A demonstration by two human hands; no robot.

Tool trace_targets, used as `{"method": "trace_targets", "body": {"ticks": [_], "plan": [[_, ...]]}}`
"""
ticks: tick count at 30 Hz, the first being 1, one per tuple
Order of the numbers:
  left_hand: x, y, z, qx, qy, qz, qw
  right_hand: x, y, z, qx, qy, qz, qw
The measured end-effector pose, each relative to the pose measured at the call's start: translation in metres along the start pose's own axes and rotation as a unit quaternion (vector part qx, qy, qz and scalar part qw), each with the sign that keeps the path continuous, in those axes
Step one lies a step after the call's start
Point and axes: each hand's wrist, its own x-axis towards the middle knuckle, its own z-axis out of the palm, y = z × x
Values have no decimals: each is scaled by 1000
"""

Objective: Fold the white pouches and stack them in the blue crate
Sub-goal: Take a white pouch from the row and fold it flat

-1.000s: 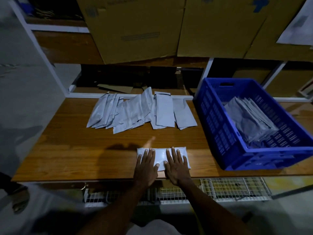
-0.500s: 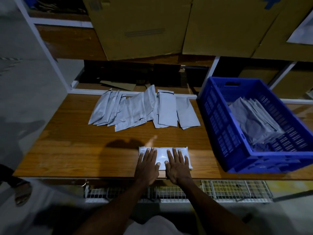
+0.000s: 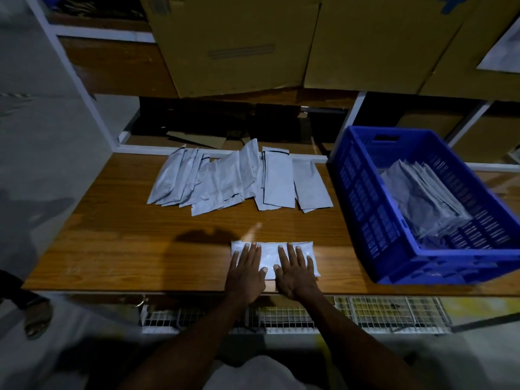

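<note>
One white pouch (image 3: pixel 269 256) lies flat near the front edge of the wooden table (image 3: pixel 118 243). My left hand (image 3: pixel 246 270) presses on its left half with straight fingers. My right hand (image 3: pixel 295 271) presses flat on its right half. The two hands lie side by side, thumbs nearly touching. Several unfolded white pouches (image 3: pixel 239 178) are spread in a row at the back of the table. The blue crate (image 3: pixel 365 209) stands at the right and holds a stack of folded pouches (image 3: pixel 422 198).
Large cardboard boxes (image 3: pixel 239 43) sit on the shelf above the table's back. White shelf posts (image 3: pixel 84 94) rise at the back left and right. A wire mesh rack (image 3: pixel 365 311) lies below the table's front edge. A foot (image 3: pixel 38 319) shows at the far left.
Both hands have stayed flat on the pouch, spreading very slightly apart. The view has shifted a little; nothing else on the table moved.
</note>
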Motion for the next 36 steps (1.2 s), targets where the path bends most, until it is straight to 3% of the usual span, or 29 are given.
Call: {"method": "trace_targets", "body": {"ticks": [5, 8, 13, 16, 22, 25, 28, 36], "plan": [[9, -4, -13, -23, -52, 10, 998, 8, 5, -18, 0, -47, -14, 999], [21, -7, -36, -29, -84, 21, 996, 14, 8, -40, -23, -38, -32, 998], [31, -13, -57, -16, -35, 46, 998, 22, 9, -60, -8, -5, -43, 999], [35, -16, -64, -35, -79, 14, 996, 26, 11, -63, -10, -34, -36, 999], [40, -18, -75, 1, -82, 16, 996, 25, 10, -71, -35, 12, -53, 998], [41, -15, -86, 36, -50, 39, 997, 25, 9, -76, -40, 36, -74, 996], [44, -17, -92, 54, 34, 73, 995, 27, 8, -85, -32, 93, -93, 991], [51, -24, -101, 15, 184, 94, 978, 19, 5, -96, -55, 224, -92, 969]]}}
